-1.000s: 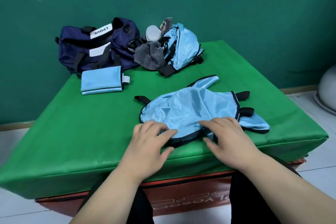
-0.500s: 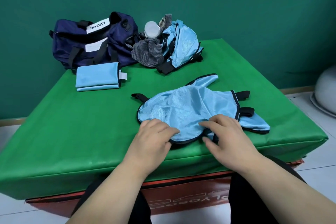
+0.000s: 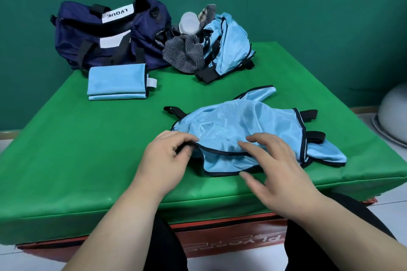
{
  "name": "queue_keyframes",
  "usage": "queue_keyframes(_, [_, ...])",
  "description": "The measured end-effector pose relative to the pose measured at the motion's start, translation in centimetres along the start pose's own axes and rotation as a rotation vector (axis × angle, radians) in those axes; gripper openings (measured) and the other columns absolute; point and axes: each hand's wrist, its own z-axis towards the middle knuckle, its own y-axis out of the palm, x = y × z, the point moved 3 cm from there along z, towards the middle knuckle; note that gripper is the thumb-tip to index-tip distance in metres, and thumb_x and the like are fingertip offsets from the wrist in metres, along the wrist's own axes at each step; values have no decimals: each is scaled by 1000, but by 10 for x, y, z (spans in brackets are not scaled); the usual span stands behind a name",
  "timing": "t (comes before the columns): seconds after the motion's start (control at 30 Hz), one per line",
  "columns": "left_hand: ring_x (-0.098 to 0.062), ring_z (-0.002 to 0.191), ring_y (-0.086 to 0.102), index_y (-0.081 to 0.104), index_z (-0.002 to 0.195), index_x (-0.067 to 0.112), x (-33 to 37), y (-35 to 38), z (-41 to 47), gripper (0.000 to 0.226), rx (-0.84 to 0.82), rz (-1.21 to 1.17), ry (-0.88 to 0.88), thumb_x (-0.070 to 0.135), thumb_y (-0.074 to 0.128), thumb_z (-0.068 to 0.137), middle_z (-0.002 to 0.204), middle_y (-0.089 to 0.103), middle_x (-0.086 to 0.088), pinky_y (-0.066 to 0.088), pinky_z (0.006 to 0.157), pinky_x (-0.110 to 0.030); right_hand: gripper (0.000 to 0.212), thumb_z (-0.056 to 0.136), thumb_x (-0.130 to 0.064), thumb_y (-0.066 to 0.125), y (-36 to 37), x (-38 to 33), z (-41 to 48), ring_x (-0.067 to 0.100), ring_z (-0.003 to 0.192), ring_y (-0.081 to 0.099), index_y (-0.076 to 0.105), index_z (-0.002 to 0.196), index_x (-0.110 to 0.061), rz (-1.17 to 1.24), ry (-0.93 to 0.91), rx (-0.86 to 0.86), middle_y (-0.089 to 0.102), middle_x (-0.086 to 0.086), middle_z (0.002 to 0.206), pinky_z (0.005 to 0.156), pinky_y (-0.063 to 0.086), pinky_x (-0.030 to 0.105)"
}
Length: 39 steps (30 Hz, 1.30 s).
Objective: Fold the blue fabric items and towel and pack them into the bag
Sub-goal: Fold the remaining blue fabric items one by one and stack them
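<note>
A light blue fabric item [image 3: 242,125] with black trim and straps lies spread on the green table [image 3: 88,149], near its front edge. My left hand [image 3: 167,160] pinches its black-trimmed near-left edge and lifts it a little. My right hand [image 3: 275,167] hovers over the near edge with fingers spread and relaxed, fingertips touching the fabric. A folded blue item [image 3: 116,81] lies at the back left. The navy bag [image 3: 105,33] stands behind it. A crumpled blue item [image 3: 226,44] and a grey striped towel [image 3: 185,53] sit beside the bag.
A white cylindrical container [image 3: 189,22] pokes up between the towel and the bag. A green wall rises behind the table. A white rounded object [image 3: 394,112] sits on the floor at right. My dark-trousered legs are below the table's front edge.
My left hand has taken hold of the fabric's near-left edge and raised it, showing a lower layer. My right hand has lifted slightly and spread its fingers.
</note>
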Motion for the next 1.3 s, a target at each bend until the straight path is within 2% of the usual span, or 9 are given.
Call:
queue_keyframes(0.13, [4,88,60,72,88,33,-12,-18,-1,36,81,-104,-17,-2,70,80,91,65,10,40,79,-4,52,85,-38,67,8,-4,6,23,120,52,55,134,-22,-67,-49,4,55,-3,124,104,40,42])
queue_keyframes(0.27, [7,85,58,72,92,31,-21,-22,-4,47,103,-101,-44,-14,66,80,88,64,11,38,77,-4,41,84,-38,68,10,-3,5,22,103,59,64,122,-22,-125,-90,0,63,-6,106,95,43,39])
queue_keyframes(0.43, [-4,108,48,77,92,28,-16,-23,-5,46,107,8,98,-3,49,74,100,60,12,33,96,-9,39,89,-51,59,10,-4,-2,17,97,58,68,117,-25,-127,-117,-41,63,-10,102,92,44,36])
queue_keyframes(0.53, [-7,112,48,78,85,26,-14,-22,-10,42,-7,14,179,-3,51,72,103,60,12,34,99,-16,30,91,-46,58,10,-6,-5,17,94,58,71,109,-26,-111,-144,-21,62,-10,100,88,45,35])
queue_keyframes(0.67, [-8,106,51,76,80,31,-21,-28,-19,36,-69,105,215,3,55,70,99,59,21,38,93,-35,22,91,-38,61,8,-5,-12,20,95,57,72,107,-26,-87,-129,17,59,-6,103,85,47,36])
queue_keyframes(0.8, [-7,102,48,76,85,34,-32,-37,-35,31,-75,270,150,13,57,73,94,55,23,34,88,-32,29,79,-26,79,4,0,-15,25,102,55,71,107,-24,-93,-82,37,55,-1,108,89,46,41])
queue_keyframes(1.07, [-22,116,46,73,102,28,-15,-34,-57,30,-99,489,237,16,77,74,114,56,5,26,98,-33,32,75,-30,82,-7,7,-22,25,100,54,69,103,-22,-73,-58,25,54,-3,102,88,45,42])
queue_keyframes(1.2, [-24,110,50,76,97,28,-9,-28,-59,35,-136,588,312,14,87,68,108,62,2,36,91,-38,26,78,-38,74,-9,19,-33,20,97,54,68,100,-27,-38,-4,-54,55,-10,99,85,39,34])
queue_keyframes(1.3, [-21,100,53,77,93,29,-8,-25,-58,29,-127,659,304,19,88,69,98,64,7,43,81,-38,27,78,-36,78,-14,27,-36,18,99,55,69,102,-29,-36,74,-86,55,-12,99,86,42,36])
